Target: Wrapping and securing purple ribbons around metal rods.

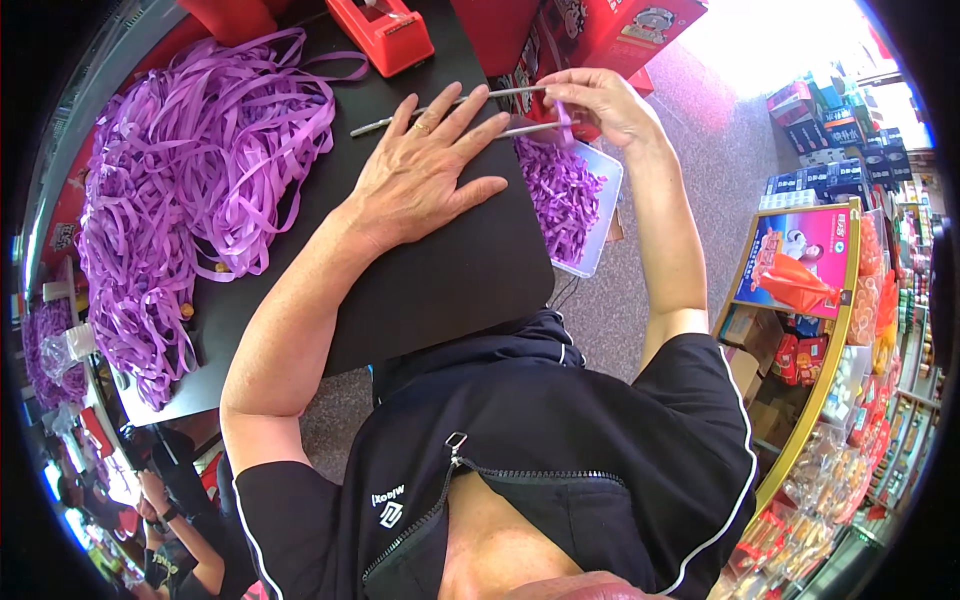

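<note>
My left hand lies flat with its fingers spread, pressing across two thin metal rods on the black tabletop. The rods jut past the table's right edge. At their far ends my right hand is closed, thumb and fingers pinching a short purple ribbon that hangs at the rods. Whether the ribbon loops round both rods is too small to tell. Below it, a clear plastic bin holds many purple ribbon pieces.
A large tangled heap of purple ribbon covers the table's left side. A red tape dispenser stands at the far edge. Red boxes sit beyond the bin. Stocked shop shelves line the right; another person is at lower left.
</note>
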{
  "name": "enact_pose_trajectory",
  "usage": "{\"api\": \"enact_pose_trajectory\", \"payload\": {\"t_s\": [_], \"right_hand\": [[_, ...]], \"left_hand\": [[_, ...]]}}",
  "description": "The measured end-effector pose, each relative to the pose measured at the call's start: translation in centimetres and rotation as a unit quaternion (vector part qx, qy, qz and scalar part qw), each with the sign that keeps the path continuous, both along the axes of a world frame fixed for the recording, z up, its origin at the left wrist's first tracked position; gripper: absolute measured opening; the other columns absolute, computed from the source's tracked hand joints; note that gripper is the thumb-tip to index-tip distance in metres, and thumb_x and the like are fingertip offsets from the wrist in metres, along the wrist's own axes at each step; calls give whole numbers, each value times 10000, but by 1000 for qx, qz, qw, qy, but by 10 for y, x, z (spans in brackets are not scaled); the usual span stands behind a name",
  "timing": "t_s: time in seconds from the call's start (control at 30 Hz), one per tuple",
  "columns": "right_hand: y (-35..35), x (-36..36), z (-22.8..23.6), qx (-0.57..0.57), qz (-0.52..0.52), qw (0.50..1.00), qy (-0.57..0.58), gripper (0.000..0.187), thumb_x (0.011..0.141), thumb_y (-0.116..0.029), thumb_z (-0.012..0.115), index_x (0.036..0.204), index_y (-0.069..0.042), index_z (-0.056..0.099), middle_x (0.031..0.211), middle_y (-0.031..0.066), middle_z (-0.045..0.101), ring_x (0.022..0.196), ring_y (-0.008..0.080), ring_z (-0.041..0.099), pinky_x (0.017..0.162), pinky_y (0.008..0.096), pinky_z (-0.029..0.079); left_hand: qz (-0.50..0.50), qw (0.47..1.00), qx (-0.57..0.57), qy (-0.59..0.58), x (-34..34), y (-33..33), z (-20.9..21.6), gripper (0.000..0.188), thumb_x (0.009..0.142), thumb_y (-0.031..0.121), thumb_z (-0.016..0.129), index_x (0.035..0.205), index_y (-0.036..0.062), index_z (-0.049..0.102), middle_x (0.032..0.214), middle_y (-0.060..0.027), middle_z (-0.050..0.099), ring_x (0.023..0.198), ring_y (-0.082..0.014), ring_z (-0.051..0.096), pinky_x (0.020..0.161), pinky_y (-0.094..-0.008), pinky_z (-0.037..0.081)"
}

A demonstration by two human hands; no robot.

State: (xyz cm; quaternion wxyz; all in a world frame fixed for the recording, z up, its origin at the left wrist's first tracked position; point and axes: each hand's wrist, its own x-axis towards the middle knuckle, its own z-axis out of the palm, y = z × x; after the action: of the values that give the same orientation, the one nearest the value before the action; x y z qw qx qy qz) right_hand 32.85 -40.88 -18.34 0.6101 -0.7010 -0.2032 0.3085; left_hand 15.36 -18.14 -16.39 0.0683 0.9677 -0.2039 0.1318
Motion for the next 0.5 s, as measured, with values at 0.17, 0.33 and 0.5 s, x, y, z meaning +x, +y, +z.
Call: {"api": "enact_pose_trajectory", "payload": {"t_s": [0.17, 0.33, 0.5], "right_hand": [[-19, -4, -13, 79, -111, 990, 42, 269, 883, -140, 624, 1117, -7, 634, 893, 49, 670, 715, 98, 620, 632, 231, 511], [-50, -4, -77, -12, -224, 975, -10, 334, 868, -228, 653, 1144, -41, 631, 901, 36, 670, 754, 107, 618, 643, 245, 492], [-105, -34, -212, -439, -174, 856, -211, 538, 834, -525, 601, 1054, -39, 659, 977, 213, 661, 928, 357, 642, 757, 429, 498]], "left_hand": [[3, 1000, 6, 17, 0, 0, -1, 600, 907, 478, 473, 1418, 181, 368, 1501, -89, 283, 1385, -291, 251, 1125, -484, 177], [15, 1000, 9, 12, -3, 1, -7, 606, 911, 504, 448, 1427, 200, 355, 1500, -80, 287, 1389, -286, 244, 1133, -472, 159], [-4, 998, -53, -37, -7, 1, 4, 658, 805, 390, 648, 1387, 190, 417, 1488, -136, 283, 1375, -333, 262, 1108, -519, 202]]}}
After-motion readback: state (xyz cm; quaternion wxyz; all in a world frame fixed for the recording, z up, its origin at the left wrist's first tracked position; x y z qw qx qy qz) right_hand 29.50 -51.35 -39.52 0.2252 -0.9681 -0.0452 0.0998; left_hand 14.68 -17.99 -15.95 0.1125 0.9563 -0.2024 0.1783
